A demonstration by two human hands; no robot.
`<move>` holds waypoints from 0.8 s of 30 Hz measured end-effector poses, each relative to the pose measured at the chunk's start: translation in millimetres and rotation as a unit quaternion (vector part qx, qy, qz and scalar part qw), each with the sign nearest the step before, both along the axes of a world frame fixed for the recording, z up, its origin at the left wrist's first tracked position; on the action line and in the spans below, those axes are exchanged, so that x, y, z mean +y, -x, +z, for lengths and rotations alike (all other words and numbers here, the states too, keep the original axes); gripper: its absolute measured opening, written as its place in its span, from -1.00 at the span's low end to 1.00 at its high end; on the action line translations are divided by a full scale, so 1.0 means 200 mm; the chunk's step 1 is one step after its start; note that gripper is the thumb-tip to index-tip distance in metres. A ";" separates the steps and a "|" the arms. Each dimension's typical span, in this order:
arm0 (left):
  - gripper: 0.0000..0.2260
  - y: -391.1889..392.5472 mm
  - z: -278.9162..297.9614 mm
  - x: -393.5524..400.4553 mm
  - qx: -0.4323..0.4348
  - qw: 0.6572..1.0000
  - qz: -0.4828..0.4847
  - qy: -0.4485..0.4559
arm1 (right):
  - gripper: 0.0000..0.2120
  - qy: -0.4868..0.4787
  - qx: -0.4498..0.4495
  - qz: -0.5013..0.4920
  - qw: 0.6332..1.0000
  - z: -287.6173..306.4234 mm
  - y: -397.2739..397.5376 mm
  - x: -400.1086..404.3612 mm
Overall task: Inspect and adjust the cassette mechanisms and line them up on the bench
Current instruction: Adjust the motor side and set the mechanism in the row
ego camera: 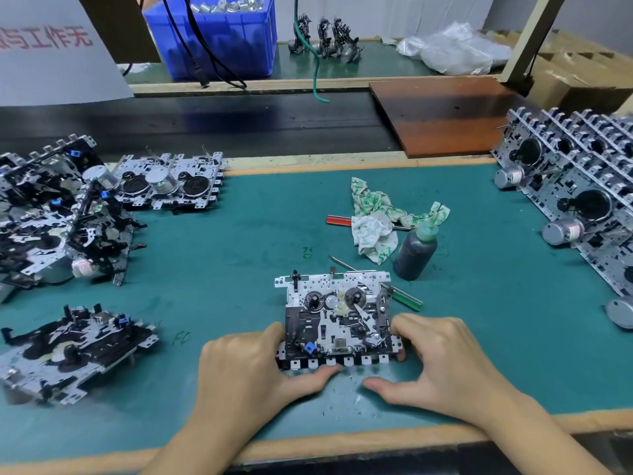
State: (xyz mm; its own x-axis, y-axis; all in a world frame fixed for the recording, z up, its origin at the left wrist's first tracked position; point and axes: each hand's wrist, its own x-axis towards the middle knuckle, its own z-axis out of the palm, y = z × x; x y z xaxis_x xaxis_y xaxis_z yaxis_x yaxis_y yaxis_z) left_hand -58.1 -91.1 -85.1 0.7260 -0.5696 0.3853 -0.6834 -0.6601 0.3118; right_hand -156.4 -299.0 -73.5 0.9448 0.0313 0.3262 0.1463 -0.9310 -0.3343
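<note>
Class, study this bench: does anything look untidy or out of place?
Yes. The mechanisms at the left lie heaped at mixed angles, unlike the neat row at the right. A crumpled rag covers a red-handled tool.

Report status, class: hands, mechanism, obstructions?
Left hand and right hand grip the cassette mechanism at its sides, flat on the mat. Green-handled tool touches its far right corner.

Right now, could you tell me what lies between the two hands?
In the head view, the cassette mechanism lies flat between the left hand and right hand, gripped at both sides.
</note>
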 end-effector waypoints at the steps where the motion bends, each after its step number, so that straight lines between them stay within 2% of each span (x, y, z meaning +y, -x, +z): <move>1: -0.42 0.00 0.00 -0.01 0.004 1.000 0.013 -0.002 | -0.52 -0.005 0.001 0.004 1.000 0.00 0.00 0.00; 4: -0.43 0.00 -0.01 -0.01 0.017 1.000 0.023 0.002 | -0.52 -0.016 -0.003 0.012 1.000 0.01 0.00 0.01; 8: -0.42 -0.02 0.00 0.01 0.037 0.999 -0.035 0.014 | -0.57 -0.029 -0.025 -0.022 0.999 0.00 -0.01 0.02; 11: -0.46 -0.02 0.02 0.01 0.043 0.997 -0.053 0.030 | -0.60 -0.045 -0.026 -0.010 0.999 0.00 -0.01 0.01; 14: -0.40 -0.01 0.03 0.02 0.037 0.994 -0.061 0.082 | -0.61 -0.147 -0.014 0.012 0.989 0.00 0.00 0.00; 16: -0.37 -0.01 0.04 0.03 0.046 0.988 -0.074 0.124 | -0.68 -0.217 -0.019 0.010 0.976 0.00 -0.01 0.00; 18: -0.37 -0.01 0.05 0.04 0.064 0.983 -0.084 0.153 | -0.67 -0.286 -0.015 -0.008 0.958 0.01 -0.02 0.02; 24: -0.41 0.00 0.06 0.03 0.152 0.950 -0.079 0.260 | -0.56 -0.501 0.030 -0.079 0.861 0.08 -0.09 0.10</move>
